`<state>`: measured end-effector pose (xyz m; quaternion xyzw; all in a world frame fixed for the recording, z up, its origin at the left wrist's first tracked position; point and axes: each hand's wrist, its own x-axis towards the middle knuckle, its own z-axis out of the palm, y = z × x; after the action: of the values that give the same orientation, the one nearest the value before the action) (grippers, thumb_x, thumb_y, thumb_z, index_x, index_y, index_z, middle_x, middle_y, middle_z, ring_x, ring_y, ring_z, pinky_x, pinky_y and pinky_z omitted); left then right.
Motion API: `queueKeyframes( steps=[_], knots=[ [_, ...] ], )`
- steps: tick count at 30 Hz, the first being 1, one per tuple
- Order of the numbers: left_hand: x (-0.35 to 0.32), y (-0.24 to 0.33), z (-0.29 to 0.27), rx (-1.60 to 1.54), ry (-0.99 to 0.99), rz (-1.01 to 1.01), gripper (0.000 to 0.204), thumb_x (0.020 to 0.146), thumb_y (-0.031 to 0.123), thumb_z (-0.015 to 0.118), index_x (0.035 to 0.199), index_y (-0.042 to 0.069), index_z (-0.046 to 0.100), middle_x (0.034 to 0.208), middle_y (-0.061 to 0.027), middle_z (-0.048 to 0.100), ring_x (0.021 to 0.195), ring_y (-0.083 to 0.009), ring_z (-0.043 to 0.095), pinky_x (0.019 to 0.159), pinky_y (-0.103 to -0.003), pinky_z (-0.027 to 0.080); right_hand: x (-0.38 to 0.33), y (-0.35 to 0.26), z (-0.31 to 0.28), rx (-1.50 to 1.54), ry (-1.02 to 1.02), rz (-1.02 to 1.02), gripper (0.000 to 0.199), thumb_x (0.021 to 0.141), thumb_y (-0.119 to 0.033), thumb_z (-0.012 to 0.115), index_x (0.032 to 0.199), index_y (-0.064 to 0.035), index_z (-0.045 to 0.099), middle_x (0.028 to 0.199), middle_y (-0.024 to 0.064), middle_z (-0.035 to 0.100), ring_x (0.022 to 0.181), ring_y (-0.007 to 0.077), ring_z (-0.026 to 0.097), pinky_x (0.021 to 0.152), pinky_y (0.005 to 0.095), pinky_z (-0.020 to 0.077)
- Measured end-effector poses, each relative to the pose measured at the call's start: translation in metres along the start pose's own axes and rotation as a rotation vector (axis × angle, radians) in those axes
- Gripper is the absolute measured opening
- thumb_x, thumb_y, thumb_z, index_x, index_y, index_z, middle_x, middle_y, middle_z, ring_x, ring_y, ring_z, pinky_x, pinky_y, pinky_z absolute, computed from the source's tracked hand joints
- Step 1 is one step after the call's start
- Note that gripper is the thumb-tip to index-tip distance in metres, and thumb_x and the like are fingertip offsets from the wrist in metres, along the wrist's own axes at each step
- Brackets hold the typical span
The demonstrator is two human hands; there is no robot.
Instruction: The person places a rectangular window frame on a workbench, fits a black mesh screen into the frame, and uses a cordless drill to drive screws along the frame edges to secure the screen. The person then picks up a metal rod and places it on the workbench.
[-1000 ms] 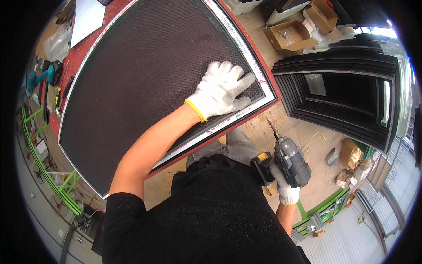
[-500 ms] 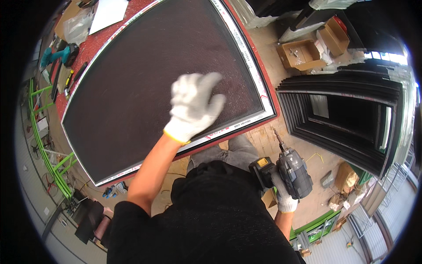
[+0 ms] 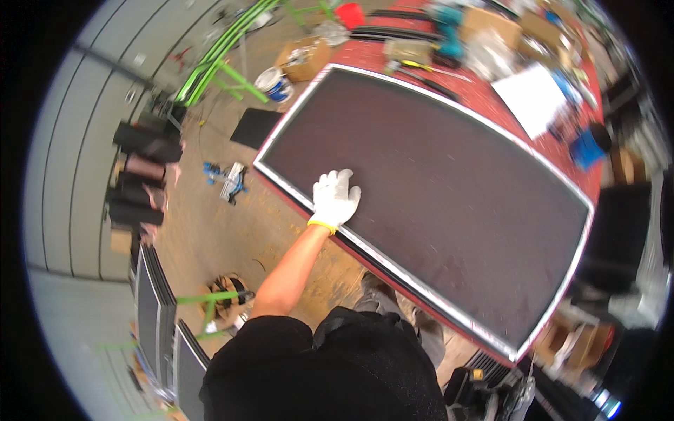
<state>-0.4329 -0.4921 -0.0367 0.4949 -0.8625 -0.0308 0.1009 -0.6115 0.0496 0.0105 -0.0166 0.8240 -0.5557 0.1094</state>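
A large mesh screen panel (image 3: 428,203) with a dark mesh and a pale frame lies flat on a red-topped table (image 3: 484,88). My left hand (image 3: 335,198), in a white knit glove with a yellow cuff, is over the panel's near edge toward the left. Its fingers are spread and hold nothing; whether they touch the mesh I cannot tell. Low at the right, below the panel's near corner, my right hand (image 3: 491,403) is blurred and mostly hidden around a dark cordless drill (image 3: 463,384) with a yellow patch on its battery.
On the table's far side are a teal power tool (image 3: 449,34), a screwdriver (image 3: 435,69), a white sheet (image 3: 531,100) and a blue container (image 3: 588,149). A blue miter saw (image 3: 230,181) and a bucket (image 3: 275,84) stand on the floor. Cardboard boxes (image 3: 577,342) are at right.
My view has swung to the left, so the floor and the stacked rolls there now show. My left hand has moved from mid-panel to near its edge; the drill now sits low in view.
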Motion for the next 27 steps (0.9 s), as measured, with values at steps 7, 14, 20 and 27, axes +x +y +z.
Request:
queueKeyframes(
  steps=[7, 14, 20, 27],
  knots=[
    [0.084, -0.153, 0.014, 0.005, -0.024, -0.169, 0.064, 0.101, 0.047, 0.069, 0.152, 0.007, 0.066, 0.132, -0.0193, 0.071, 0.126, -0.0398, 0.064, 0.108, -0.054, 0.049, 0.006, -0.072, 0.150, -0.034, -0.099, -0.103, 0.034, 0.090, 0.002, 0.082, 0.123, -0.0030, 0.081, 0.111, 0.0071, 0.079, 0.100, 0.0217, 0.075, 0.091, 0.0389, 0.0615],
    [0.089, -0.189, 0.025, -0.065, -0.052, -0.164, 0.072, 0.101, 0.051, 0.072, 0.154, 0.003, 0.059, 0.120, -0.0177, 0.071, 0.110, -0.0380, 0.066, 0.095, -0.057, 0.050, -0.020, -0.140, 0.247, -0.084, -0.153, -0.119, 0.034, 0.090, 0.002, 0.081, 0.123, -0.0027, 0.081, 0.110, 0.0074, 0.079, 0.100, 0.0218, 0.074, 0.091, 0.0391, 0.0614],
    [0.099, -0.186, 0.014, -0.138, -0.154, -0.232, 0.077, 0.099, 0.049, 0.075, 0.157, 0.003, 0.054, 0.120, -0.0173, 0.072, 0.111, -0.0375, 0.069, 0.093, -0.057, 0.053, -0.032, -0.172, 0.269, -0.096, -0.138, -0.109, 0.034, 0.090, 0.002, 0.081, 0.124, -0.0024, 0.081, 0.110, 0.0076, 0.079, 0.099, 0.0220, 0.074, 0.092, 0.0393, 0.0614],
    [0.120, -0.195, 0.005, -0.167, -0.232, -0.265, 0.079, 0.100, 0.046, 0.073, 0.159, -0.001, 0.051, 0.099, -0.0209, 0.081, 0.094, -0.0382, 0.080, 0.085, -0.054, 0.064, -0.029, -0.207, 0.268, -0.083, -0.088, -0.152, 0.034, 0.090, 0.001, 0.081, 0.124, -0.0020, 0.081, 0.109, 0.0078, 0.078, 0.099, 0.0222, 0.073, 0.092, 0.0395, 0.0614]
  ],
)
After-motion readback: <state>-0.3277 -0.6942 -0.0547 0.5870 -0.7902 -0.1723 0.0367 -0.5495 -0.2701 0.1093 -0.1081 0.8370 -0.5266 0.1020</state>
